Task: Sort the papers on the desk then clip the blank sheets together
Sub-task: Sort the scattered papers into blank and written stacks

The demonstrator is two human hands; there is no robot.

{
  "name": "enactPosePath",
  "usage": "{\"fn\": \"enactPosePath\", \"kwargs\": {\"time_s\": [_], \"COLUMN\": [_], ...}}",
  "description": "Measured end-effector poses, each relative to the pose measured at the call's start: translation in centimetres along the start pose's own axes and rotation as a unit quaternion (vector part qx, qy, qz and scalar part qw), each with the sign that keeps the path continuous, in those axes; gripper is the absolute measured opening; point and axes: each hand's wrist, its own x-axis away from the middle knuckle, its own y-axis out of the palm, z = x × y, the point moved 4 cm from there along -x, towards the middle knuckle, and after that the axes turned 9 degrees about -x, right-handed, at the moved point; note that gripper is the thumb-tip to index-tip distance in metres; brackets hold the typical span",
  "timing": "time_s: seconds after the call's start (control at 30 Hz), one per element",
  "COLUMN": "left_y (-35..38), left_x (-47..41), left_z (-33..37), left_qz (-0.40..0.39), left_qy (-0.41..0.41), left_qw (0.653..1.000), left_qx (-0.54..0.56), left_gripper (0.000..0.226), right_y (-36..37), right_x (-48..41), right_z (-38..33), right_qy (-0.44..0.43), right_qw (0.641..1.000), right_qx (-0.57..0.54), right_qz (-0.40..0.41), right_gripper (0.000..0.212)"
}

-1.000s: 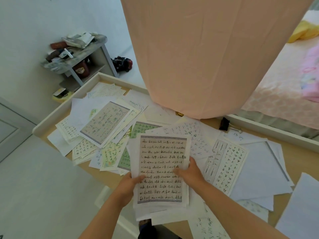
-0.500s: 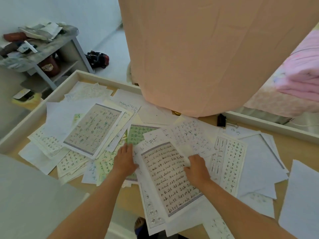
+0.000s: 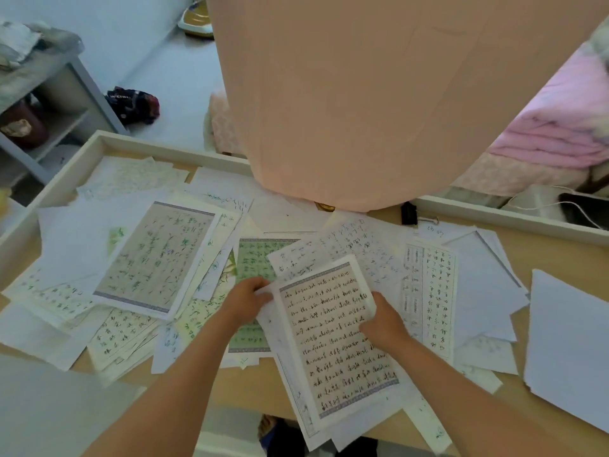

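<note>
The left hand gripped the upper left corner of a stack of written sheets, with its fingers curled over the edge. The right hand gripped the right edge of the same stack, with its fingers curled round the paper. The fingertips of the right hand were hidden.

The stack lay on the near middle of the desk, turned so that its top end pointed toward the left. Its lower end overhung the near edge of the desk. The top sheet carried rows of dark handwriting inside a printed border.

Loose papers covered the desk around the stack:
- A green sheet lay partly under the left hand.
- A beige sheet with a border lay well to the left, on top of other written pages.
- A column sheet of printed characters lay just beside the right hand.
- Blank sheets lay further right, overlapping one another.
- A large blank sheet lay at the right end of the desk.

A black binder clip sat near the far rim of the desk, apart from the blank sheets. It sat just beside a hanging peach cloth, which hid the far middle of the desk.
</note>
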Motion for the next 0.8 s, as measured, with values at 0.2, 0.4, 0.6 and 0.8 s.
{"fn": "enactPosePath", "kwargs": {"time_s": [0.2,0.4,0.6,0.8], "left_y": [1.1,4.2,5.4,4.8], "left_x": [2.3,1.2,1.4,0.6], "left_z": [3.0,4.2,3.2,2.6], "left_qz": [-0.068,0.018,0.047,0.011], "left_qy": [0.063,0.051,0.012,-0.034], "left_qw": [0.984,0.998,0.944,0.944], "left_qx": [0.154,0.027,-0.327,-0.328], "left_gripper": [0.017,0.044,0.094,0.045], "right_y": [-2.2,-5.8,-8.2,-6.4], "right_x": [1.5,2.1,2.3,0.6], "right_z": [0.8,3.0,4.0,4.6], "right_qy": [0.022,0.04,0.052,0.044], "right_qw": [0.992,0.993,0.991,0.994], "right_qx": [-0.126,-0.106,-0.063,-0.061], "right_qz": [-0.018,0.025,0.11,0.074], "right_gripper": [0.033,0.025,0.018,0.027]}}
